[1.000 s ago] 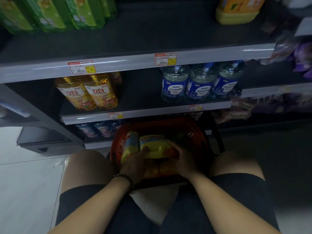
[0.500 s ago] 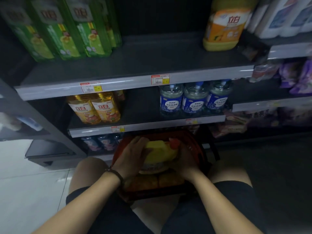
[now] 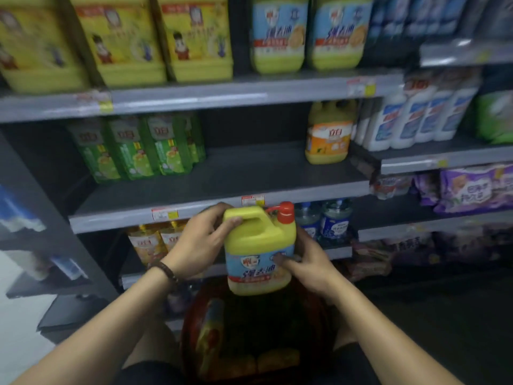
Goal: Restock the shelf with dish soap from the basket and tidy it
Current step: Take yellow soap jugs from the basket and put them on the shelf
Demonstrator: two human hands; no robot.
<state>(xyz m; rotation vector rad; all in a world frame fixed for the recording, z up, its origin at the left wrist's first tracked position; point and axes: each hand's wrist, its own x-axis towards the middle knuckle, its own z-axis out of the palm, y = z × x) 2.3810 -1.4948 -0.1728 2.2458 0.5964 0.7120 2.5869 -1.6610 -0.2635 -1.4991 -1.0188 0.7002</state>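
Both hands hold up a yellow dish soap jug with a red cap and a blue label, upright, in front of the shelf edge. My left hand grips its handle at the top left. My right hand clasps its lower right side, thumb across the label. Below, the red basket sits between my knees with more yellow bottles lying in it. The middle shelf has a bare stretch between the green bottles and a single orange-labelled yellow jug.
The top shelf carries yellow jugs and two blue-labelled jugs matching the held one. White bottles stand at right, purple packs below them. Amber bottles and clear blue-labelled bottles fill the lower shelf.
Both hands have lifted the yellow jug out of the basket and turned it upright, up to the level of the middle shelf's edge. The view has tilted upward.
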